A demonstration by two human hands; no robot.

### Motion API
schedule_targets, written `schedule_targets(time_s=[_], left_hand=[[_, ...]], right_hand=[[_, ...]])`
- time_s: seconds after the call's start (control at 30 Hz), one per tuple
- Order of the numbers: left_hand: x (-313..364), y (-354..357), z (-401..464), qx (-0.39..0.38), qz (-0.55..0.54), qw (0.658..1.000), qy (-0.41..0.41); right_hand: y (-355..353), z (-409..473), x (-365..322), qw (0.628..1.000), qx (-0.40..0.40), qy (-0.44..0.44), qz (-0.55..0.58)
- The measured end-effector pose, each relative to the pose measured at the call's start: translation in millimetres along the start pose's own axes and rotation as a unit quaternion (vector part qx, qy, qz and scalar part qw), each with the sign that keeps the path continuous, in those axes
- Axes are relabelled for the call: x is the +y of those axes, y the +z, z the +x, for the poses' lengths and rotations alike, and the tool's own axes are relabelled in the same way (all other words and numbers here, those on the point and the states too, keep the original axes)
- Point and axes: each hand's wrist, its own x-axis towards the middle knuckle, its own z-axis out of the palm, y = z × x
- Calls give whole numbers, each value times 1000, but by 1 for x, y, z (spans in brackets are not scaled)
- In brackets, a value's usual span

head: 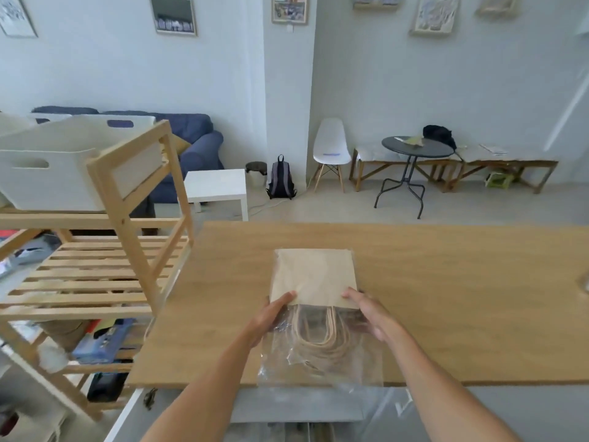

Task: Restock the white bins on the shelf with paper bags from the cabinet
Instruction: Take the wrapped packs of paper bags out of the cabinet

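both my forearms reached forward over the near edge of the wooden tabletop (446,282), palms turned inward. my left hand (271,317) clasped the left side of the pack of paper bags (314,275), fingers curled over its edge, and my right hand (371,315) gripped the right side the same way. the pack lay flat on the top in its clear plastic sleeve (318,358), rope handles toward me at 6 o'clock, the sleeve's open end hanging off the near edge. at 9 to 10 o'clock stood the wooden shelf (127,218) with two white bins (57,173) on its top tier, slatted tier below. far off at 12 o'clock sat a white chair (331,145), at 1 o'clock a round dark table (414,146).
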Motion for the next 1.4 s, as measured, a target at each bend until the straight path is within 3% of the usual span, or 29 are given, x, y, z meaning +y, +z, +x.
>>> schedule_targets(time_s=[0.2,0.57,0.67,0.77,0.87,1.0,1.13,1.3,1.4], left_hand=[[7,13,61,69,-32,997,-27],[0,10,64,54,42,996,-64],[1,1,43,38,100,993,-47],[-1,-15,7,39,171,984,-13],[-19,-34,-27,97,146,984,23],[-65,-57,-89,140,114,982,45],[-117,-74,-146,156,108,981,36],[-172,-81,-211,113,136,984,-16],[-194,-91,-226,148,86,984,-39]], right_hand=[[-11,68,-2,997,32,-35,-56],[-17,74,0,980,31,-4,-199],[-16,56,-1,972,69,-3,-225],[-7,25,-1,954,181,-110,-212],[17,-9,13,910,278,-259,-166],[57,-55,53,907,292,-286,-104],[99,-99,115,920,268,-274,-77],[140,-133,175,971,102,-170,-135],[165,-124,197,985,27,-81,-151]])
